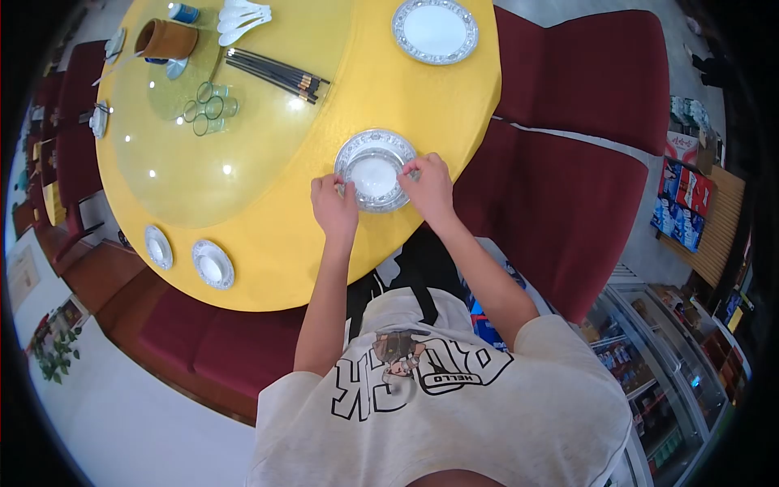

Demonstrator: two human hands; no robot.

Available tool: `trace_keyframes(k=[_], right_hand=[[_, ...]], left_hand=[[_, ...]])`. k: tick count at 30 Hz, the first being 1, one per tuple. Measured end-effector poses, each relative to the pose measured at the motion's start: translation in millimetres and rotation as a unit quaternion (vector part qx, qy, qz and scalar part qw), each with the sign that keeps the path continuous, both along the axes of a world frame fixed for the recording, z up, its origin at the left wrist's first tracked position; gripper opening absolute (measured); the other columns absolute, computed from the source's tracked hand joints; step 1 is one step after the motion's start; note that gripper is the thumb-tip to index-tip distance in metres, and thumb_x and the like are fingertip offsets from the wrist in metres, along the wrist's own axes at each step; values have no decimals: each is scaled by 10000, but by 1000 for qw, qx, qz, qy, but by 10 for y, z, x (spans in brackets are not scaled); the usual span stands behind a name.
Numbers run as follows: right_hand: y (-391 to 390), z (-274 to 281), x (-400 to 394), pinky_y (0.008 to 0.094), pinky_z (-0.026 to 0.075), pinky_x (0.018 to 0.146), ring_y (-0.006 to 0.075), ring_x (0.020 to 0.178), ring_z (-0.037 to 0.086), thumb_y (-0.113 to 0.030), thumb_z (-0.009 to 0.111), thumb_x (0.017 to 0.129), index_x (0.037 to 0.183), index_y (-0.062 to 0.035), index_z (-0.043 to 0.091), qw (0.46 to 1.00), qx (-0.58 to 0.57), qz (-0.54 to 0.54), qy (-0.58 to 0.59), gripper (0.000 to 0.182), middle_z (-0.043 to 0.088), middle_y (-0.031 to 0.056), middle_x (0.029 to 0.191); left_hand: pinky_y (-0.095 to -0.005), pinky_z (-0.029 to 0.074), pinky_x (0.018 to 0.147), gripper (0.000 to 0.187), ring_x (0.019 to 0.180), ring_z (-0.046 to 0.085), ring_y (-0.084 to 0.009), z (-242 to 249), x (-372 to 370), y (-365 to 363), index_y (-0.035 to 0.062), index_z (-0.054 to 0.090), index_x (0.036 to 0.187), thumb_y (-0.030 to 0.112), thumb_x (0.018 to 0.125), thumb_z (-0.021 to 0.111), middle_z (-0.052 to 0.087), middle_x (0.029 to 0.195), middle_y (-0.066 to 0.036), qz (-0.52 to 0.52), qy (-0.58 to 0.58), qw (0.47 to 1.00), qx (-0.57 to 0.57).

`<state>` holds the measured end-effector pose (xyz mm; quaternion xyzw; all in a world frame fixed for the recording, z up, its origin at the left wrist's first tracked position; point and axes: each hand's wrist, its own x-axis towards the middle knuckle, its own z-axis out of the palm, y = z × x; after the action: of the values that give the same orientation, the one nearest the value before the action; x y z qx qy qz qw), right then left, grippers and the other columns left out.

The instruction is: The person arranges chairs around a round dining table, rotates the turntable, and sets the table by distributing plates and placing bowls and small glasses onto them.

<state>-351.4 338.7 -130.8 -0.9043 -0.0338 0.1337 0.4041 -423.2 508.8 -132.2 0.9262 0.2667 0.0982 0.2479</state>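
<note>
Both hands (334,204) (426,185) grip plate (374,172) rim; small bowl (373,174) inside.

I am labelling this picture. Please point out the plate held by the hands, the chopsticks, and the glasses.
plate (374,175): head view, white centre.
chopsticks (272,71): head view, middle of the bundle.
glasses (213,107): head view, rim of one glass.
</note>
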Motion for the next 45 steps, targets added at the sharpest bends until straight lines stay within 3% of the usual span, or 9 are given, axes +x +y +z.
trace_keyframes(k=[3,6,12,19,22,33,36,38,45], right_hand=[[-27,202,82,385,490,752,260,817,610,-136,741,732,799,-72,661,999,9,8,-33,122,594,90,860],[-86,406,343,359,497,720,246,782,627,-119,726,764,834,-63,670,993,111,-21,20,106,623,93,814],[-377,136,1742,262,469,576,94,615,588,-135,736,807,853,4,684,960,237,-148,11,156,652,24,715],[-506,-263,2822,246,496,557,96,575,626,-111,742,792,867,27,706,966,203,-160,20,162,677,37,697],[-506,-356,2963,246,516,569,105,592,645,-104,752,784,871,32,707,967,189,-166,39,167,687,44,720],[-577,-505,3073,241,536,570,117,617,641,-63,737,807,929,52,687,956,226,-156,99,175,678,65,761],[-623,-374,3036,279,537,617,149,673,668,-208,740,819,988,12,693,977,131,-145,83,281,699,86,810],[-696,-253,2970,345,528,775,230,835,691,-315,722,809,1020,-38,697,988,18,-148,-44,349,719,92,898],[201,323,2343,308,520,678,183,735,676,-181,669,861,952,-11,681,989,104,-20,-101,193,701,93,834]], left_hand=[[-332,495,635,139,649,616,-226,148,77,-17,-2,618,902,98,835,689,625,729,-98,60,3,979,-194],[-302,489,628,139,639,610,-204,252,365,-40,-20,627,890,90,836,692,624,715,-105,62,-41,961,-267],[-312,511,642,186,665,664,-211,296,1982,-145,-15,677,879,145,800,732,685,735,-111,-53,-61,971,-224],[-327,560,659,202,637,706,-224,-182,3163,-304,-3,708,850,163,747,761,718,787,-113,-21,11,959,-282],[-256,561,548,199,613,686,-146,-323,3281,-336,-38,693,909,107,784,747,708,781,-94,-21,18,965,-262],[-332,555,695,287,706,707,-219,-436,3349,-347,21,712,917,247,747,759,720,816,-113,-19,25,984,-175],[-338,545,743,322,791,700,-232,-221,3245,-341,16,702,948,281,770,747,720,859,-122,9,30,985,-169],[-335,539,753,325,814,694,-235,-54,2959,-243,12,695,962,284,790,735,716,878,-129,18,-19,980,-199],[-289,511,686,154,709,617,-150,22,1114,732,-6,665,943,116,852,682,658,775,-64,188,-166,945,-210]])
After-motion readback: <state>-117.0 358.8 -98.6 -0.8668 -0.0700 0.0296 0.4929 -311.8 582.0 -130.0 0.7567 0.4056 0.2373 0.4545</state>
